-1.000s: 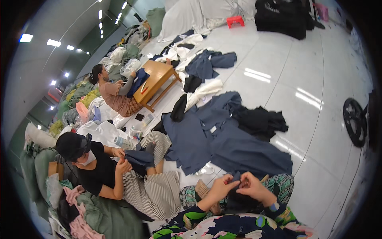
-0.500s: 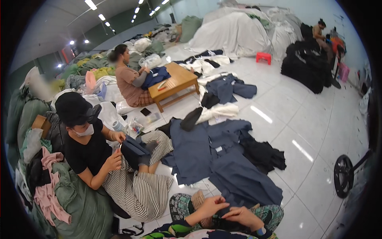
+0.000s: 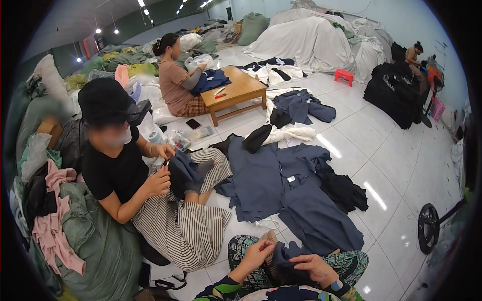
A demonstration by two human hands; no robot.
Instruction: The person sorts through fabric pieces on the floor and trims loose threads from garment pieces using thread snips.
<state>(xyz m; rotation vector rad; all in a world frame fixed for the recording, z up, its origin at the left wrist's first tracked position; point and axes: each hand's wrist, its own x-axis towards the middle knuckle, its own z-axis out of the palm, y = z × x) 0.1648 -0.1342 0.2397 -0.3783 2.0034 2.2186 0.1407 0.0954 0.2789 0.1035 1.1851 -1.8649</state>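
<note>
At the lower edge, my left hand [image 3: 257, 255] is closed in a pinch with its fingertips together; what they hold is too small to make out. My right hand [image 3: 316, 270] grips a dark blue garment [image 3: 282, 257] by its edge, thumb and fingers together. That cloth bunches up between both hands, above my crossed legs in green-and-black patterned trousers [image 3: 346, 266]. Just beyond my knees, several dark blue garments [image 3: 256, 175] lie spread flat on the tiles, some with white labels.
To my left sits a co-worker in a striped skirt [image 3: 201, 238], holding dark cloth and a small cutting tool. Another person works at a low wooden table [image 3: 241, 95]. Green sacks [image 3: 95, 241], a red stool [image 3: 344, 77], a black garment heap [image 3: 394, 95] and a black wheel-shaped base [image 3: 428, 228] stand around.
My hands have moved apart, and more dark blue cloth now shows raised between them. The whole view has shifted, so the surroundings appear farther right.
</note>
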